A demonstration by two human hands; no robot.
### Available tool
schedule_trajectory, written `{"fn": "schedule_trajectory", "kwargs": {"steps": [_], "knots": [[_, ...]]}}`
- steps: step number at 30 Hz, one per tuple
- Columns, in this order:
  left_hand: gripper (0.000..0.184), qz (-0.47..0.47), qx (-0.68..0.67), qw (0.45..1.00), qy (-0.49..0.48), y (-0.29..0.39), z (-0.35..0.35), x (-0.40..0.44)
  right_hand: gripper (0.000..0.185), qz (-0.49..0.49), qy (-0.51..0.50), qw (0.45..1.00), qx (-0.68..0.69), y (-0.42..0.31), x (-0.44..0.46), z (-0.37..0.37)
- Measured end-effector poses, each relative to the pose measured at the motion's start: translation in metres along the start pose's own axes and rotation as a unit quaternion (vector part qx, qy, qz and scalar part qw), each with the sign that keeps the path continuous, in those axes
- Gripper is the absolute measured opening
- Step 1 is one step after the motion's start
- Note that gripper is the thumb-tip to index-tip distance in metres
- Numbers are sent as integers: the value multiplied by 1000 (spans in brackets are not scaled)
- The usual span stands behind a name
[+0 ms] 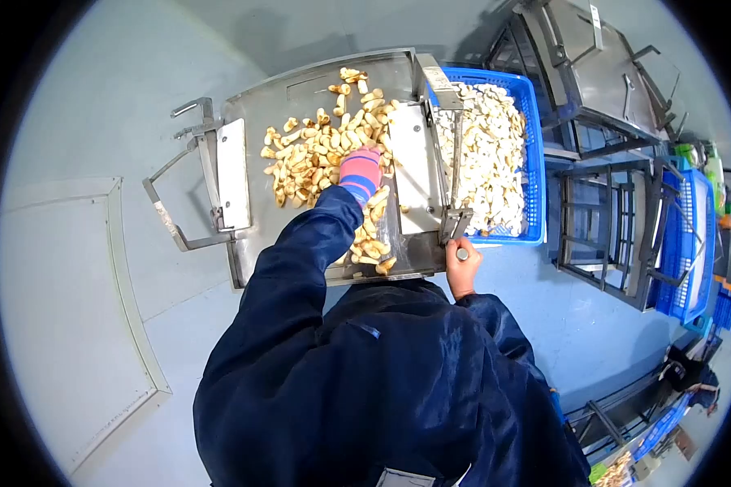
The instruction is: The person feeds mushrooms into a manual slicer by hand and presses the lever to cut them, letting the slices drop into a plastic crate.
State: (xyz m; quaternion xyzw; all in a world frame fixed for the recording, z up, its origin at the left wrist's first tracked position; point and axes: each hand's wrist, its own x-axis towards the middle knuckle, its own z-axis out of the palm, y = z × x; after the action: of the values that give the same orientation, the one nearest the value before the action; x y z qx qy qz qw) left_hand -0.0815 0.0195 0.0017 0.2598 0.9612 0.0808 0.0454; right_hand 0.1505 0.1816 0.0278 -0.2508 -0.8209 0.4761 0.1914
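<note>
Whole, pale stubby mushrooms [304, 166] with brown caps lie heaped on a metal table. My left hand [360, 172], in a pink and blue striped glove, rests at the right side of this heap, its fingers curled down; what they hold is hidden. Beside it is a white cutting board [415, 154] with a long lever blade [456, 158] along its right edge. My bare right hand [462, 266] is closed around the lever's handle [462, 254] at the table's near corner. Past the blade, a blue basket [534, 162] holds many sliced mushroom pieces [487, 154].
A second white board [233, 174] with a metal lever arm [162, 213] is fixed at the table's left side. Metal racks [605, 231] and another blue basket [690, 243] stand to the right. Part of another person [694, 377] shows at the lower right.
</note>
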Motion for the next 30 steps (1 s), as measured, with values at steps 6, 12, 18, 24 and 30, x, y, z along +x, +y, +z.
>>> {"fn": "schedule_trajectory", "kwargs": {"steps": [6, 12, 18, 24, 30], "knots": [[37, -181, -486, 854, -48, 52, 22, 14, 19, 28, -10, 1000, 8, -16, 4, -6], [28, -188, -496, 846, 58, 106, 87, -4, 19, 66, -24, 997, -18, -48, 19, -16], [29, -189, -498, 842, 86, 113, 66, -16, 19, 35, 1, 999, -38, -39, 17, -11], [33, -193, -535, 822, 41, 105, 69, -9, 20, 23, -10, 1000, -9, -2, 0, 0], [42, -154, -597, 787, 14, 95, 82, -3, 21, 0, -6, 1000, 3, 8, -1, 4]]}}
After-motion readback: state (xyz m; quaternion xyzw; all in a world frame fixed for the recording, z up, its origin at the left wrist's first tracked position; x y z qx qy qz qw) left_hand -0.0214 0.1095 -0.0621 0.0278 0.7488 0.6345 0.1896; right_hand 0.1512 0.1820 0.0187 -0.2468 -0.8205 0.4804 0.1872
